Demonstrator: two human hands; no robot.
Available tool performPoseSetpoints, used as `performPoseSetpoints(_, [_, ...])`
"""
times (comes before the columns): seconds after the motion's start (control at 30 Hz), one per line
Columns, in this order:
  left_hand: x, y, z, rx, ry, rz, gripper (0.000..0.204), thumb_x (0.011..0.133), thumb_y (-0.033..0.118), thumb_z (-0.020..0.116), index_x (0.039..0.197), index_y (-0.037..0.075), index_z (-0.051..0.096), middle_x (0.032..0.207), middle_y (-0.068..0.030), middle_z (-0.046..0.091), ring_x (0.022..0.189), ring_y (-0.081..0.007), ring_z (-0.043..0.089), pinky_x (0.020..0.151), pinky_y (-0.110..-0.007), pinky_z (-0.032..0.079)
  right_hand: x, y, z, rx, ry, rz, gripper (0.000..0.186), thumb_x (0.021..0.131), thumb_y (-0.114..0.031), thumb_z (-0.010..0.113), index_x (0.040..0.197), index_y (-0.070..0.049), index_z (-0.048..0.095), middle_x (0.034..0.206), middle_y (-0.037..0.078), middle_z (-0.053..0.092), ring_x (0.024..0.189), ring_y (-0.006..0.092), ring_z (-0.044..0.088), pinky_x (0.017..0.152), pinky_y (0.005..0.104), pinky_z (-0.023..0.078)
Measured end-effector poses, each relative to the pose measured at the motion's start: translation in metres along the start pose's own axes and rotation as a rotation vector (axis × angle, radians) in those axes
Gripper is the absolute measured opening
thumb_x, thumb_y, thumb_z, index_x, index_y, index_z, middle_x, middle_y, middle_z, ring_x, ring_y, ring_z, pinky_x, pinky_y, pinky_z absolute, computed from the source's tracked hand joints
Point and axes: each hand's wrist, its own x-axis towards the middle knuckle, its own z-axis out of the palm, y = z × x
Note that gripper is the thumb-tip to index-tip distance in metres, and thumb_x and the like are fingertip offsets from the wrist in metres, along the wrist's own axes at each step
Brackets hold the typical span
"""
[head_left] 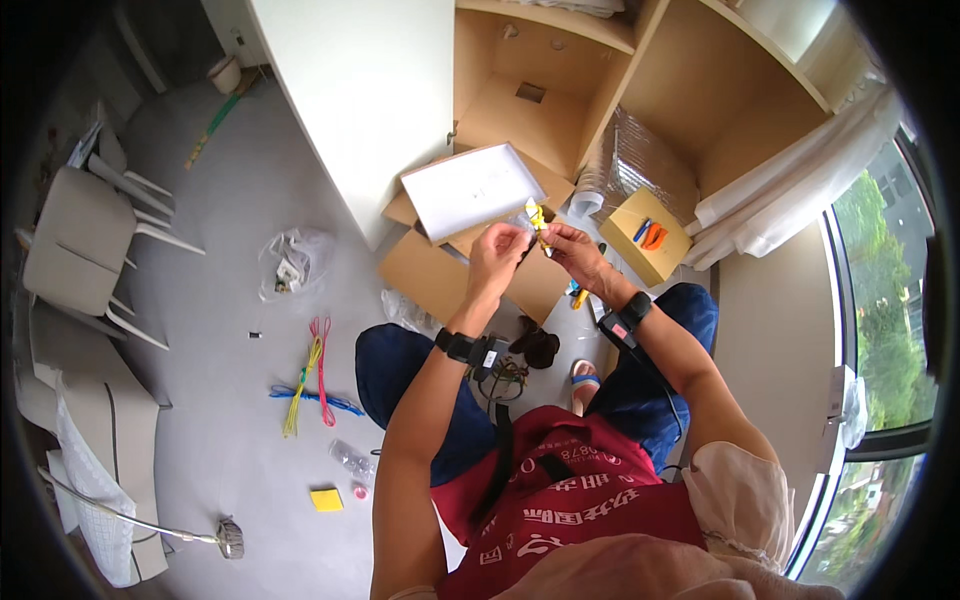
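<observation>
Both my hands are raised in front of the cardboard. Between them is a small yellow-and-white packet (537,213) that looks like crinkled plastic; its exact kind is too small to make out. My left hand (497,258) pinches its left side, where a clear, shiny part shows. The fingers of my right hand (577,254) are closed on its yellow lower right side. Just beyond the hands, a white-lined open box (470,190) rests on brown cardboard flaps (425,275). Black straps with small devices circle both wrists.
Right of my hands stands a yellow box (650,255) with orange-handled scissors (654,237) on top. On the floor at left are bundled coloured cords (320,370), a plastic bag (292,265), a clear bottle (352,460) and a yellow pad (326,500). A wooden cabinet (530,120) stands ahead.
</observation>
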Motion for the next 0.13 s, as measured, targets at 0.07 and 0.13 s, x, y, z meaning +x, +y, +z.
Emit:
performPoseSetpoints(0.07, [0.003,-0.015,0.000,0.083,0.070,-0.041,0.024,0.092,0.023,0.074,0.102,0.003,0.067,0.090,-0.0033,0.068,0.080,-0.0107,0.061,0.072,-0.025,0.050,-0.004,-0.005,-0.002,-0.013,0.001,-0.008,0.012,0.096,-0.015,0.070,0.107,-0.011,0.070,0.098,-0.004,0.071,0.087,0.0080,0.064,0.077,0.0256,0.050])
performPoseSetpoints(0.13, [0.002,-0.022,-0.003,0.127,0.055,-0.103,0.033,0.089,0.030,0.077,0.104,0.003,0.067,0.097,-0.0041,0.069,0.090,-0.0137,0.064,0.077,-0.029,0.052,-0.014,-0.010,0.004,-0.120,-0.010,-0.030,0.015,0.095,-0.018,0.071,0.109,-0.011,0.070,0.099,-0.004,0.071,0.088,0.0080,0.064,0.077,0.0252,0.051])
